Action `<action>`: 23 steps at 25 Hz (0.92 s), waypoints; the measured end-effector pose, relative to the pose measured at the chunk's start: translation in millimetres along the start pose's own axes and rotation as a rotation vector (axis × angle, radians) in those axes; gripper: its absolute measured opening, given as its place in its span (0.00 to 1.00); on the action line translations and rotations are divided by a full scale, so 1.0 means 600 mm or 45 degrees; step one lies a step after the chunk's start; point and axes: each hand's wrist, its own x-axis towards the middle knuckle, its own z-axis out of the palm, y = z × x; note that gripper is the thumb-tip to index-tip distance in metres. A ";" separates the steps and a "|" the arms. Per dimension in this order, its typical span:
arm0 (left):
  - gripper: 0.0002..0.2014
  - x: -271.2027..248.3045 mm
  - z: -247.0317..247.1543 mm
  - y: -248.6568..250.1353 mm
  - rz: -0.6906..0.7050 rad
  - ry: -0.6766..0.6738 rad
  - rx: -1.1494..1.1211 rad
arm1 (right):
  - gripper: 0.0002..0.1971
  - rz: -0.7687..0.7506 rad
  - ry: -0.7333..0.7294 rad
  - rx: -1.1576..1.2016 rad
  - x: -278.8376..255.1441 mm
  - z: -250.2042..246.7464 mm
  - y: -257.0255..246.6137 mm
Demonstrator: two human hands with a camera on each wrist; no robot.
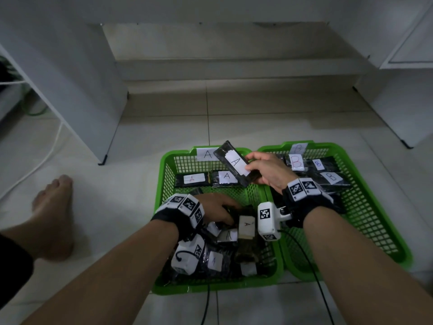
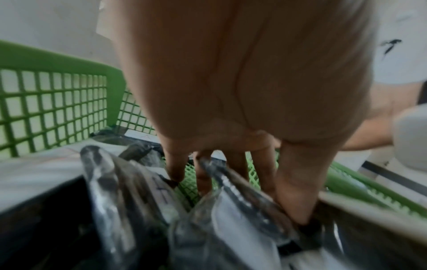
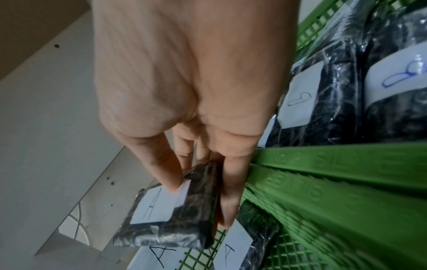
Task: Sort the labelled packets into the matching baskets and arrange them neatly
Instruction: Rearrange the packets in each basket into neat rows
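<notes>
my right hand [image 1: 267, 171] pinches an a packet [image 1: 235, 162] above the far end of the a basket [image 1: 164, 174]. i'd lay it flat beside the far row. my left hand [image 1: 216, 208] curls on the near pile [image 1: 225, 252].

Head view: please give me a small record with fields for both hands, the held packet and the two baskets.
left hand: reaches into the loose pile of A packets, gripping one
right hand: holds a packet
held packet: black, label A, above the far end of basket A
basket A: green, two A packets laid flat at the far end
basket B: green, holds B packets
</notes>
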 end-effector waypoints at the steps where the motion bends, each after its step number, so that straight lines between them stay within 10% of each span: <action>1: 0.23 -0.003 -0.006 -0.003 0.025 0.023 -0.027 | 0.12 -0.007 0.003 -0.028 0.001 0.000 -0.001; 7: 0.28 -0.024 -0.021 -0.021 -0.128 -0.011 0.318 | 0.13 -0.150 -0.056 -0.662 -0.004 0.019 -0.019; 11: 0.24 -0.029 -0.033 -0.025 -0.124 -0.153 0.031 | 0.11 -0.298 0.019 -1.148 0.010 0.058 -0.019; 20: 0.13 -0.016 -0.042 -0.055 -0.285 0.432 -0.090 | 0.09 -0.353 -0.067 -1.614 0.027 0.081 -0.007; 23: 0.22 -0.008 -0.041 -0.053 -0.332 0.355 0.026 | 0.07 -0.406 -0.017 -1.679 0.027 0.086 -0.006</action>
